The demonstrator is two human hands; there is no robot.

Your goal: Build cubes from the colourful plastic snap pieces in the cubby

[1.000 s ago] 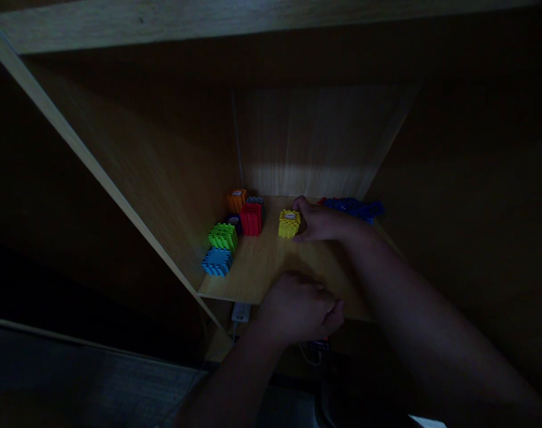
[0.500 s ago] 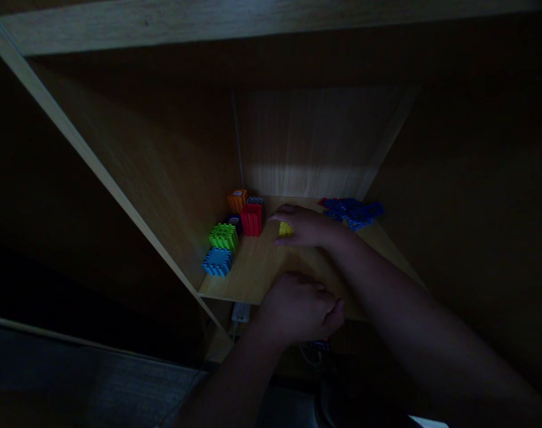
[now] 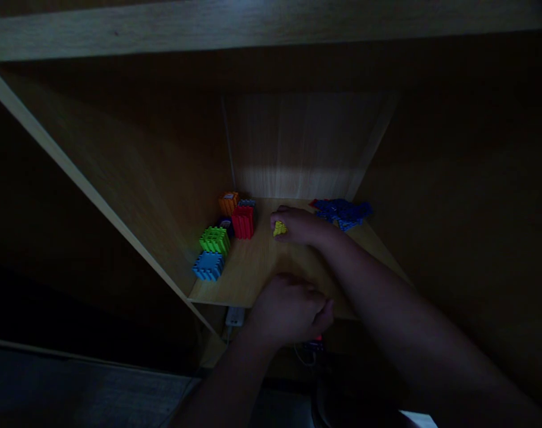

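Observation:
Over the shelf, my right hand (image 3: 295, 226) has its fingers closed round a small yellow ridged block (image 3: 280, 228); the palm hides part of it. My left hand (image 3: 291, 312) is a closed fist at the shelf's front edge, and whatever it may hold is hidden. Left of the right hand stands a red ridged block (image 3: 243, 223). An orange block (image 3: 229, 204) is behind it, by the side wall. Nearer the front are a lime green block (image 3: 215, 240) and a light blue block (image 3: 208, 266).
A pile of flat dark blue pieces (image 3: 342, 213) lies at the back right of the wooden shelf (image 3: 248, 279). Side walls and an upper board (image 3: 271, 27) enclose the space. Beneath the shelf are a white power strip (image 3: 235, 316) and cables. The light is dim.
My right hand's fingers have closed round the yellow block, which shows more clearly now. The left fist keeps its shape. The whole view has shifted slightly.

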